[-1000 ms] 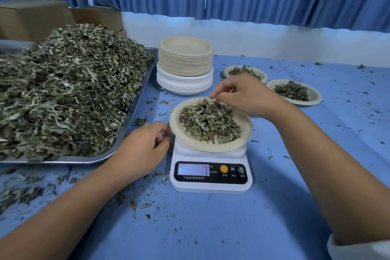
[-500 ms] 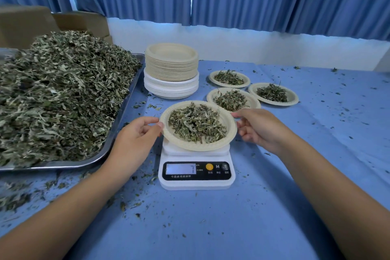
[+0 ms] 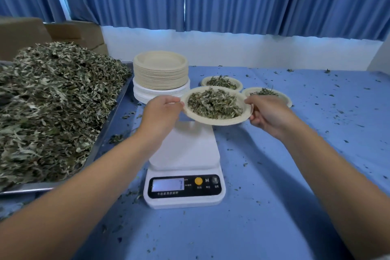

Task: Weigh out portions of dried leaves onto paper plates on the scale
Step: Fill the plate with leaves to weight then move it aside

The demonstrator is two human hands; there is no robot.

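Note:
A paper plate (image 3: 219,121) heaped with dried leaves hangs in the air just beyond the white scale (image 3: 185,167). My left hand (image 3: 160,112) grips its left rim and my right hand (image 3: 266,112) grips its right rim. The scale's platform is bare and its display is lit. Two other filled plates lie behind: one (image 3: 221,82) at the back, one (image 3: 282,96) partly hidden by my right hand. A big pile of dried leaves (image 3: 52,101) fills the metal tray (image 3: 109,124) on the left.
A tall stack of unused paper plates (image 3: 160,74) stands behind the scale, next to the tray. Cardboard boxes (image 3: 73,34) sit at the back left. Leaf crumbs are scattered over the blue tablecloth (image 3: 295,175). Blue curtains hang behind.
Both hands took the filled plate by its rims and lifted it off the scale, carrying it away from me toward the other filled plates. The platform now stands bare.

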